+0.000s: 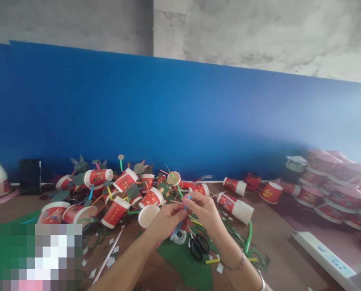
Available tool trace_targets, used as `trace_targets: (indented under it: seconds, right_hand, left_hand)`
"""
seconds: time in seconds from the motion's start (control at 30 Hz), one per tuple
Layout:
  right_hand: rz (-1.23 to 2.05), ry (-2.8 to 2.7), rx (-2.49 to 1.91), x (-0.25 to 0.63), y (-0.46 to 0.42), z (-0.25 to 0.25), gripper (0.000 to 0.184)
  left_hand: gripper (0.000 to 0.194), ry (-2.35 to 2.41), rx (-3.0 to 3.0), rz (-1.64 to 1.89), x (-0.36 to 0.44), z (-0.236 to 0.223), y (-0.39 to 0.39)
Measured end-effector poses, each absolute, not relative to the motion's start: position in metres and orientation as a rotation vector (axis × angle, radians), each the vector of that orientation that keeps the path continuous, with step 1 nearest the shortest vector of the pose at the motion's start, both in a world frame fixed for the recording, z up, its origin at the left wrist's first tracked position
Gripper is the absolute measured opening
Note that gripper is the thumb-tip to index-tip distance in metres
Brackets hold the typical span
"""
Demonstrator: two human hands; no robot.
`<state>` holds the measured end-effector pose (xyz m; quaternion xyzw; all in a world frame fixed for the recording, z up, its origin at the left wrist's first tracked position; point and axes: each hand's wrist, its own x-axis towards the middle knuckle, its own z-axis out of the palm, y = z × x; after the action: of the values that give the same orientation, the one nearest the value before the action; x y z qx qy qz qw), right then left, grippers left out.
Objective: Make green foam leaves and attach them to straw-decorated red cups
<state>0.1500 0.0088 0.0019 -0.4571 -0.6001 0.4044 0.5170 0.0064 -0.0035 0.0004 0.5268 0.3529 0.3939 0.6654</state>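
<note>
My left hand and my right hand meet at the middle of the worktable, fingertips pinched together. Between them is a slim blue piece that looks like a drinking straw; fingers cover most of it, with bits of pink and blue showing at the tips. Black-handled scissors lie just below my right hand. A white ring, perhaps a tape roll, lies under my hands on green paper. Beside my left wrist, a red paper cup turns its white opening towards me.
Red paper cups with straws and green paper pieces pile up at the back left. Stacked cups lie right of my hands. A power strip and a tower of cups with pink sheets stand right. A blue partition rises behind.
</note>
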Motion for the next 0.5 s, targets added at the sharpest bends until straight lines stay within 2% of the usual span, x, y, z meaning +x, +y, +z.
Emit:
trace_targets:
  seconds: [0.13,0.33,0.43,0.5]
  right_hand:
    - [0.891,-1.57,-1.165,0.152,0.012,-0.002,0.035]
    - [0.621,-2.325,-1.573,0.143,-0.003,-0.019,0.011]
    - [0.477,-2.483,-1.68,0.136,-0.009,-0.026,0.019]
    - [0.448,-2.53,-1.661,0.136,-0.006,-0.03,0.018]
  left_hand:
    - [0.042,0.885,1.124,1.023,0.001,-0.007,0.006]
    - [0.032,0.869,1.019,1.193,-0.005,-0.018,0.018]
    - [0.031,0.913,1.044,1.124,-0.004,-0.018,0.017]
    - [0.031,0.945,1.085,1.099,-0.004,-0.017,0.017]
